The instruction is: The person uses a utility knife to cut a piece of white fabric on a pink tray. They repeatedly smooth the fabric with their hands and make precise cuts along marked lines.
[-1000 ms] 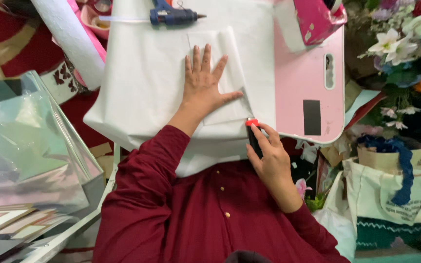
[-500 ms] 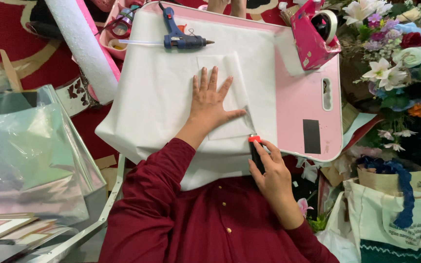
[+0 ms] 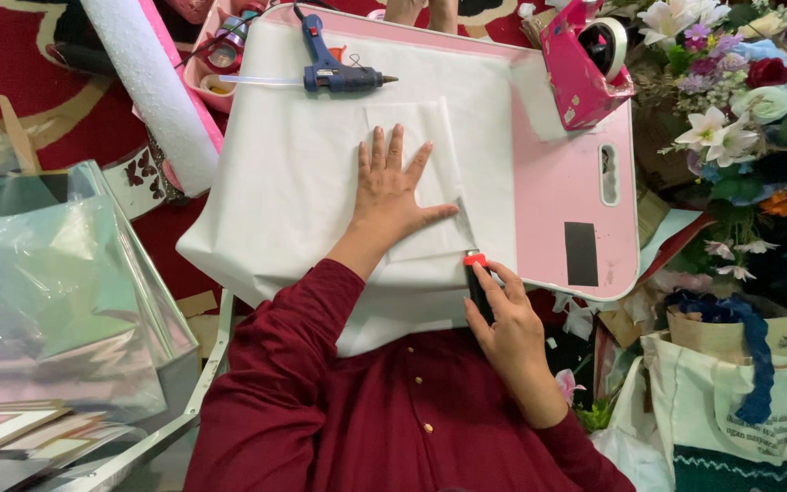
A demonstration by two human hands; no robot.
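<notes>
White paper sheet (image 3: 293, 173) on pink bench (image 3: 557, 182). Blue glue gun (image 3: 339, 73); black cutter (image 3: 477, 287), red tip. Maroon sleeve (image 3: 293, 346); floor (image 3: 66, 109) red with cream pattern.

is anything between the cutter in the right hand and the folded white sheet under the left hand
Nothing visible. The right hand holds the black cutter with red tip right at the folded white sheet, which the left hand presses flat.

This looks like a florist's or gift-wrapping craft corner, worked on the floor. A pink lap table (image 3: 557, 182) in the middle carries a large white paper sheet (image 3: 284, 182), with a blue hot glue gun (image 3: 334, 75) at the top. Artificial flowers (image 3: 740, 100) crowd the upper right beside a pink tape dispenser (image 3: 585, 64). Clear cellophane sheets (image 3: 56, 301) pile at left, a white foam roll (image 3: 152, 87) lies upper left, and a red patterned carpet (image 3: 47, 100) shows beneath.
</notes>
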